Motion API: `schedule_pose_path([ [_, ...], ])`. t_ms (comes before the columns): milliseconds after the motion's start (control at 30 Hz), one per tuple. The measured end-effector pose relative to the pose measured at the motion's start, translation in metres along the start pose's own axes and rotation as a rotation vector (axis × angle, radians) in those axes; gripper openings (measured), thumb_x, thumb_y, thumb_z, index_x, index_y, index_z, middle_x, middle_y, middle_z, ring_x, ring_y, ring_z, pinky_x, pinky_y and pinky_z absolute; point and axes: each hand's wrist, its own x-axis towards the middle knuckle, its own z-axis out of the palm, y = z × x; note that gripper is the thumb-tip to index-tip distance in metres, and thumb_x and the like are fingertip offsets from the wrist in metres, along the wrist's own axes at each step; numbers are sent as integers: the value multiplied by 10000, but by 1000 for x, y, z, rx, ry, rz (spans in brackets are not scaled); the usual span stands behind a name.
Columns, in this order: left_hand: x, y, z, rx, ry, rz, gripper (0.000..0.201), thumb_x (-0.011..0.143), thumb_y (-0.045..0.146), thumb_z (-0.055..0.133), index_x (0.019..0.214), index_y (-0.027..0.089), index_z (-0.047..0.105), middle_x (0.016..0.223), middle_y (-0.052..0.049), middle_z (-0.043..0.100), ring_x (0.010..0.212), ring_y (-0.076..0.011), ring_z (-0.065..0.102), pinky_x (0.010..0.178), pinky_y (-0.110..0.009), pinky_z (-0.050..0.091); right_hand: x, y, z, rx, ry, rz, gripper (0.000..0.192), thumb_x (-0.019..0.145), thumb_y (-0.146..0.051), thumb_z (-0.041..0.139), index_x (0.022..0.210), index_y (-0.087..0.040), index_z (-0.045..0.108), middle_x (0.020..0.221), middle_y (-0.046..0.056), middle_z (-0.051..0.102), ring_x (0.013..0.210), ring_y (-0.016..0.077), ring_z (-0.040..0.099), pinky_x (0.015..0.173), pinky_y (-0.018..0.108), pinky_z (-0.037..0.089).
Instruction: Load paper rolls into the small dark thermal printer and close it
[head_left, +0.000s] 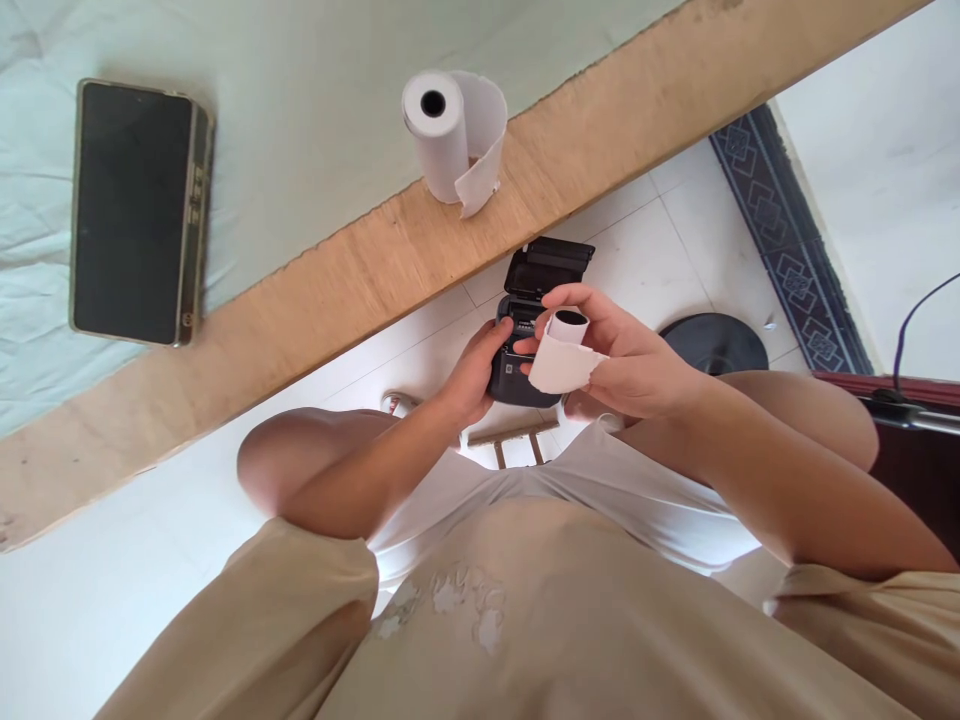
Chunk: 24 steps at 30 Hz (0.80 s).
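Left hand: grips the small black printer, lid open, at frame centre.
Right hand: pinches a paper roll beside the bay, not yet seated.
Table: spare roll upright, upper centre.

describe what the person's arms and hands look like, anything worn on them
Both hands, left hand and right hand, are bare: no gloves, rings, watch or bracelet show. The forearms are bare too. Loose short beige sleeves end near the elbows, part of a beige top.

Both forearms angled inward over the lap, left hand cupped, right hand with fingers curled in a grip.
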Motion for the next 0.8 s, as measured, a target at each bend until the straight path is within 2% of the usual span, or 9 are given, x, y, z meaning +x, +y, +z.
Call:
schedule_pose_path([
  [133, 0, -1, 0, 44, -36, 59, 417, 853, 551, 940, 972, 196, 757, 918, -16, 818, 822, -176, 762, 735, -273, 595, -3, -2, 0, -227, 14, -119, 512, 846, -351, 896, 1296, -299, 655, 1192, 54, 738, 1207, 256, 747, 910, 401, 669],
  [267, 0, -1, 1, 43, -42, 59, 427, 855, 563, 940, 975, 196, 758, 974, -26, 837, 884, -195, 783, 789, -287, 606, -7, 0, -8, -594, 57, -297, 339, 877, -347, 840, 1197, -270, 761, 1155, 67, 749, 1082, 247, 720, 931, 436, 643],
  [367, 0, 0, 2, 41, -29, 41, 448, 850, 577, 942, 1020, 201, 768, 1009, -33, 849, 919, -215, 799, 810, -307, 613, -9, 3, -15, -781, 142, -392, 359, 843, -260, 793, 1200, -272, 775, 1093, 50, 732, 1008, 226, 708, 952, 429, 633],
  [467, 0, 1, 2, 52, -14, 33, 461, 848, 581, 947, 1054, 209, 770, 997, -27, 846, 936, -226, 807, 812, -316, 615, -11, 4, -19, -866, 211, -367, 409, 802, -226, 749, 1208, -271, 777, 1080, 56, 707, 995, 224, 699, 877, 385, 630],
  [600, -3, 2, 4, 73, -24, 36, 471, 845, 583, 957, 1075, 219, 766, 1019, -26, 849, 973, -231, 814, 853, -320, 627, -13, 2, -19, -877, 226, -215, 451, 753, -228, 743, 1202, -266, 775, 1249, 84, 705, 1016, 234, 685, 738, 333, 601],
  [667, -4, 3, 6, 76, -24, 38, 479, 838, 587, 961, 1066, 215, 762, 1026, -30, 850, 980, -230, 813, 860, -317, 627, -13, 2, -18, -882, 218, -187, 498, 732, -227, 740, 1227, -274, 769, 1283, 80, 713, 1001, 231, 684, 727, 335, 596],
  [733, -5, 2, 7, 73, -30, 38, 503, 818, 589, 974, 1069, 209, 760, 1036, -38, 850, 981, -236, 812, 859, -321, 629, -12, 4, -18, -901, 235, -257, 473, 750, -239, 714, 1219, -275, 770, 1275, 78, 736, 1035, 248, 704, 789, 371, 619],
  [800, -5, 2, 8, 69, -38, 42, 520, 807, 589, 980, 1074, 204, 755, 1055, -49, 852, 983, -246, 813, 864, -334, 631, -10, 7, -19, -947, 264, -395, 411, 782, -247, 680, 1184, -268, 765, 1247, 86, 767, 1128, 287, 730, 907, 427, 638],
])
